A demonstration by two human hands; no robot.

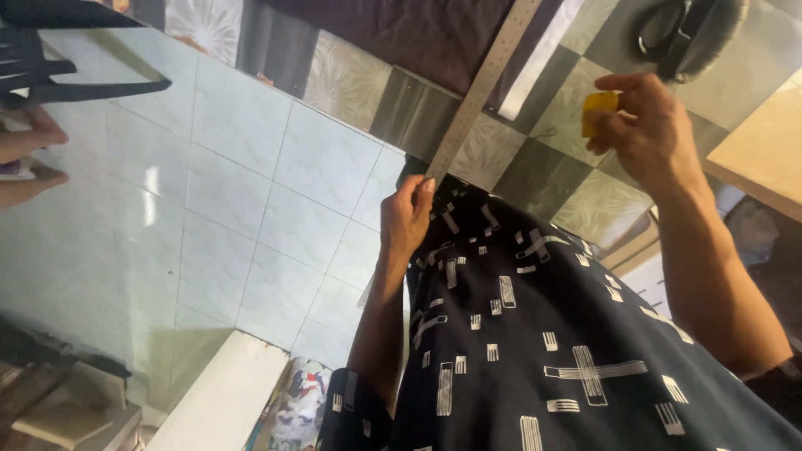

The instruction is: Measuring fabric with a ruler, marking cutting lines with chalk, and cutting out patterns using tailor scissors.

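My left hand (407, 215) pinches the near end of a long metal ruler (482, 86) that runs up and to the right across a dark cloth (418, 38). My right hand (647, 125) is raised at the upper right and holds a small yellow piece of chalk (599, 108) between thumb and fingers. A dark shirt with white line patterns (535, 342) fills the lower right, covering my body.
Pale floor tiles (242, 167) fill the left. A patterned grey and dark tiled surface (518, 167) lies under the ruler. Another person's hand (25, 159) shows at the left edge near a black plastic chair (50, 67). A dark round object (689, 33) sits top right, beside a wooden board (764, 142).
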